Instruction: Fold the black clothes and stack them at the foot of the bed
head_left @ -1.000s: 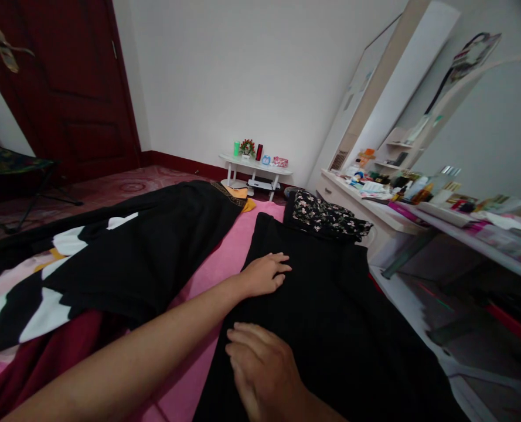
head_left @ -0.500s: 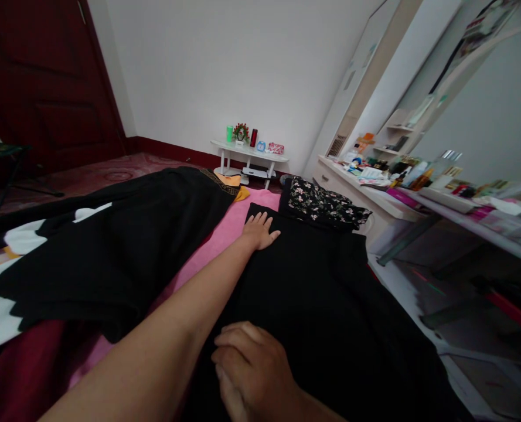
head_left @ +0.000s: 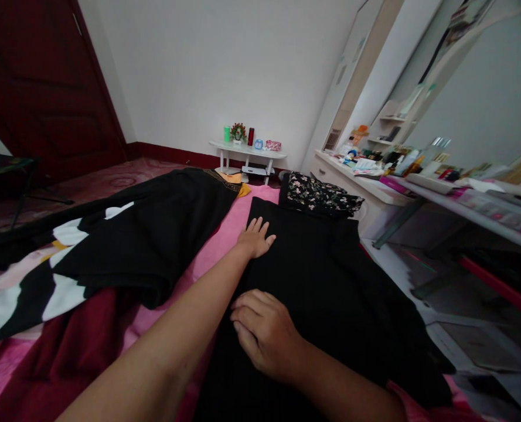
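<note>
A black long-sleeved top (head_left: pixel 313 275) lies spread out on a pink cover (head_left: pixel 218 237). My left hand (head_left: pixel 256 237) rests flat near its upper left edge, with fingers apart. Nearer to me, my right hand (head_left: pixel 266 337) lies on the same top close to its left edge. Its fingers are curled and held together; whether any cloth is pinched under them is hidden. To the left is another black garment (head_left: pixel 176 223) with white patches and a gold-patterned neckline. Beyond the top sits a folded black floral cloth (head_left: pixel 317 194).
Dark red fabric (head_left: pixel 79 334) lies at the lower left. A small white table (head_left: pixel 247 150) with several ornaments stands by the wall. On the right is a dresser (head_left: pixel 374 187) crowded with bottles, beside a mirror. A folding stool (head_left: pixel 12 167) stands near the red door (head_left: pixel 44 76).
My right hand has moved slightly forward along the black top. My left hand stays flat at nearly the same spot. The view has shifted a little, showing more of the left side.
</note>
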Tool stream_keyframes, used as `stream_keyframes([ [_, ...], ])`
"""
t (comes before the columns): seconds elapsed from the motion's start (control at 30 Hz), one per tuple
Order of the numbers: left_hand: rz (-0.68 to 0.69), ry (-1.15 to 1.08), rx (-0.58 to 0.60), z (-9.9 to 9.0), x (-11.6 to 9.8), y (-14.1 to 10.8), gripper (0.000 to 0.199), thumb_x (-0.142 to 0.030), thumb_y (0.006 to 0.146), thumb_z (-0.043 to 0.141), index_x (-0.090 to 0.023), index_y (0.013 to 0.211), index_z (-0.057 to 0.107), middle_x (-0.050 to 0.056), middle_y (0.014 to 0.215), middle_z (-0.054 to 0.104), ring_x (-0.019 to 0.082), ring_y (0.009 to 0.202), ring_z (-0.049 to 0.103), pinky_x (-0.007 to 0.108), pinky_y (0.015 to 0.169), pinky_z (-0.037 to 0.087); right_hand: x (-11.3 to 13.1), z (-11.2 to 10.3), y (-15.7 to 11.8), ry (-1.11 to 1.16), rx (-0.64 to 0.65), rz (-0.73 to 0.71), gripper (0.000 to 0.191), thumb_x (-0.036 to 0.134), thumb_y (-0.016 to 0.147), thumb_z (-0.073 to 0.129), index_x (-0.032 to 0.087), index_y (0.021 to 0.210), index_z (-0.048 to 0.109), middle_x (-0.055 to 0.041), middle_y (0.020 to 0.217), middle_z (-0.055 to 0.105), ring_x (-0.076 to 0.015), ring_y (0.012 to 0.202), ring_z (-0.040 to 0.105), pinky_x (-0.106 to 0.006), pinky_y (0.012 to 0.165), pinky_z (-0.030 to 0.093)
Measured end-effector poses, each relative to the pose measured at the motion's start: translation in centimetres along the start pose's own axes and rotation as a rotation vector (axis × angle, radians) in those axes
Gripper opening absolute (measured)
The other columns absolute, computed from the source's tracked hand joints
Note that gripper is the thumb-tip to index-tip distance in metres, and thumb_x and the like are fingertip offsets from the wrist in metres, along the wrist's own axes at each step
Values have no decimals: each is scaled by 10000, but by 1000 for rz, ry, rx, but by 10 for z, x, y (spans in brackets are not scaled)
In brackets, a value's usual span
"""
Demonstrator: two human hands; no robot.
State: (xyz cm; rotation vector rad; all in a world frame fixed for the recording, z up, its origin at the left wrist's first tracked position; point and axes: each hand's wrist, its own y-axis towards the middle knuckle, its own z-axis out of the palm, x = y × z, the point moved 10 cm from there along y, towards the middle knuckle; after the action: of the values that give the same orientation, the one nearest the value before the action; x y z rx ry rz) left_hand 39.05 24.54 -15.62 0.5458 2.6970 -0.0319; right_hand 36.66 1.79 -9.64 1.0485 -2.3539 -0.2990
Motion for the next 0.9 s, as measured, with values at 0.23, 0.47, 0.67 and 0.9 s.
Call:
stream_keyframes([
  [0.23,-8,-12,-59,-2,2,-33,658,-526,914,297,-145,1450,302,124,1541,188,331,1418,107,486,1126,161,9,-29,-17,139,113,76,273,138,833,520,229,1064,633,-27,1163,617,-141,1086,555,-295,956,424],
  [0.47,5,-43,-160,-11,2,-54,611,-520,926,287,-180,1429,354,84,1534,235,331,1395,204,475,1128,162,-169,-167,-106,-469,-231,672,439,337,790,580,144,1183,541,-146,1229,555,-270,1169,504,-419,990,387],
  [0.67,25,-56,-220,-16,4,-57,545,-495,927,323,-224,1391,413,62,1509,308,291,1373,273,461,1121,206,-234,-204,-180,-572,-181,1005,322,509,764,549,190,792,587,-78,832,623,-245,811,594,-344,718,444],
  [0.9,49,-79,-295,-20,4,-60,459,-408,922,398,-221,1330,492,69,1465,387,272,1330,357,453,1102,272,-218,-293,-207,108,-1275,1050,187,276,606,691,196,637,526,58,494,483,-132,477,470,-261,493,402],
])
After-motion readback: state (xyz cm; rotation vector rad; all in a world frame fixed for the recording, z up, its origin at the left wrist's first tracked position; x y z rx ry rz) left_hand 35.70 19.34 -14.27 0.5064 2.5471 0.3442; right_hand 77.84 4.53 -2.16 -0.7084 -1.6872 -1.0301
